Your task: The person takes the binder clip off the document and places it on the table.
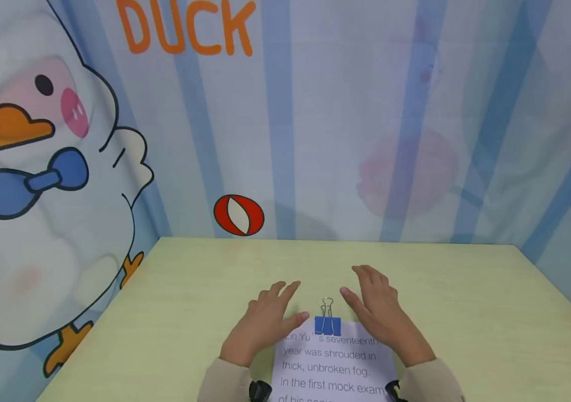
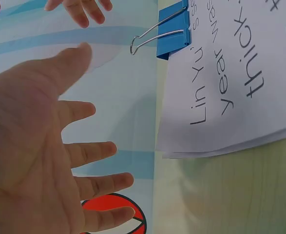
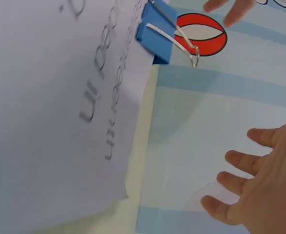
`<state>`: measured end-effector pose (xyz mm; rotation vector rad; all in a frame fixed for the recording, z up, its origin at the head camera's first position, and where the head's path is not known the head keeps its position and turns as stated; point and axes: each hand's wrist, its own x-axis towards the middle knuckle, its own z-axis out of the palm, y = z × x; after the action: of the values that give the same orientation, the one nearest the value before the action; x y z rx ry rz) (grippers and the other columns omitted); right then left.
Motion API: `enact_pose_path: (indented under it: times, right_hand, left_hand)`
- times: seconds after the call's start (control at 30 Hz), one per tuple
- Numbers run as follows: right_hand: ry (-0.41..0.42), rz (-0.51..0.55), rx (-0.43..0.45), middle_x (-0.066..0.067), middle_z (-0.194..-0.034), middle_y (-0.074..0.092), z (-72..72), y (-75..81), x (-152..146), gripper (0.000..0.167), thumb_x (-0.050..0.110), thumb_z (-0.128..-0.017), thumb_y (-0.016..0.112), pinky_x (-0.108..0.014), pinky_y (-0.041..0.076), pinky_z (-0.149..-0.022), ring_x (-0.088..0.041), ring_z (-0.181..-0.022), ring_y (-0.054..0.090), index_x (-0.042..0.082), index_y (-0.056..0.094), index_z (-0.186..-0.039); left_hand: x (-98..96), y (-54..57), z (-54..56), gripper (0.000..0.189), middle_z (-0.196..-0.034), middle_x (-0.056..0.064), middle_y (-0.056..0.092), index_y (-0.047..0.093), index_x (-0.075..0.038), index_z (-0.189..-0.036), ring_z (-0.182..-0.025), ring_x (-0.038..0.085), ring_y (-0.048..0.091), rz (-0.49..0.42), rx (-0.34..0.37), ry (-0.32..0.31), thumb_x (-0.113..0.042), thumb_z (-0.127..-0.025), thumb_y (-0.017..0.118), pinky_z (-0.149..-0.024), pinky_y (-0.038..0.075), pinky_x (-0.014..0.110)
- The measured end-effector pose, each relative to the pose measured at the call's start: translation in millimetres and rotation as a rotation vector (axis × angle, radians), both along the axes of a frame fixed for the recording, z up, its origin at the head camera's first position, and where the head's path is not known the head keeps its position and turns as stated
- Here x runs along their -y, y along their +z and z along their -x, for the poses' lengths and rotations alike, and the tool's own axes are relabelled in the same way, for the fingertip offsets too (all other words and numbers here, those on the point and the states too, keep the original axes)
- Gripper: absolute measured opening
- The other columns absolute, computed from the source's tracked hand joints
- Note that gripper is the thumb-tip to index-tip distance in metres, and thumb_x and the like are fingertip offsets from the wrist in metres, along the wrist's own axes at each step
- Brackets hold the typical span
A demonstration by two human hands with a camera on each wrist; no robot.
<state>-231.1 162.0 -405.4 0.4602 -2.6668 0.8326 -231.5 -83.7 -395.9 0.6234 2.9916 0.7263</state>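
A stack of white printed paper (image 1: 333,368) lies on the table in front of me, its top edge gripped by a blue binder clip (image 1: 328,325). Both wire handles of the clip point away from me, past the paper's edge. My left hand (image 1: 266,321) hovers by the top left corner, fingers spread and holding nothing. On the other side, my right hand (image 1: 380,312) is raised by the top right corner, fingers extended and also without anything in them. In the left wrist view the clip (image 2: 173,29) and the sheets' layered edges show beyond the left thumb.
The pale yellow table (image 1: 205,285) ends at a striped blue cloth backdrop (image 1: 315,139) behind and at the sides. A large duck (image 1: 39,251) is printed on the left side, and a red-and-white ball (image 1: 238,215) is printed just above the table's back edge.
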Motion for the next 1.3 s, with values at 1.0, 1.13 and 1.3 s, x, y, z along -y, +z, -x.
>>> enact_pose_path:
  times: [1.0, 1.13, 1.3]
  right_hand:
    - [-0.024, 0.114, 0.084, -0.023, -0.141, 0.052, 1.7, -17.7, 29.3, 0.045, 0.031, -0.099, 0.066, -0.071, 0.025, -0.098, -0.047, -0.135, 0.037, 0.002, 0.058, -0.133]
    - [-0.022, 0.107, 0.085, -0.022, -0.14, 0.053, 1.0, -17.6, 29.6, 0.044, 0.032, -0.1, 0.065, -0.072, 0.025, -0.098, -0.047, -0.135, 0.038, 0.002, 0.06, -0.131]
    - [-0.023, 0.108, 0.091, -0.024, -0.14, 0.052, 0.8, -16.5, 29.1, 0.042, 0.032, -0.1, 0.063, -0.073, 0.025, -0.098, -0.048, -0.135, 0.038, 0.0, 0.062, -0.127]
  left_hand:
    - [-12.1, -20.0, -0.6, 0.084, -0.152, 0.02, 0.043, 0.03, -0.006, -0.156, -0.134, 0.043, 0.043, 0.021, 0.015, 0.021, -0.015, -0.088, 0.078, -0.104, 0.035, 0.064]
    - [-13.6, -18.3, -0.7, 0.089, -0.151, 0.022, 0.042, 0.024, -0.004, -0.156, -0.132, 0.044, 0.044, 0.012, 0.02, 0.024, -0.015, -0.087, 0.079, -0.104, 0.035, 0.064]
    - [-15.5, -16.5, -0.9, 0.089, -0.149, 0.022, 0.043, 0.025, -0.004, -0.156, -0.131, 0.043, 0.046, 0.007, 0.026, 0.024, -0.015, -0.086, 0.08, -0.104, 0.036, 0.064]
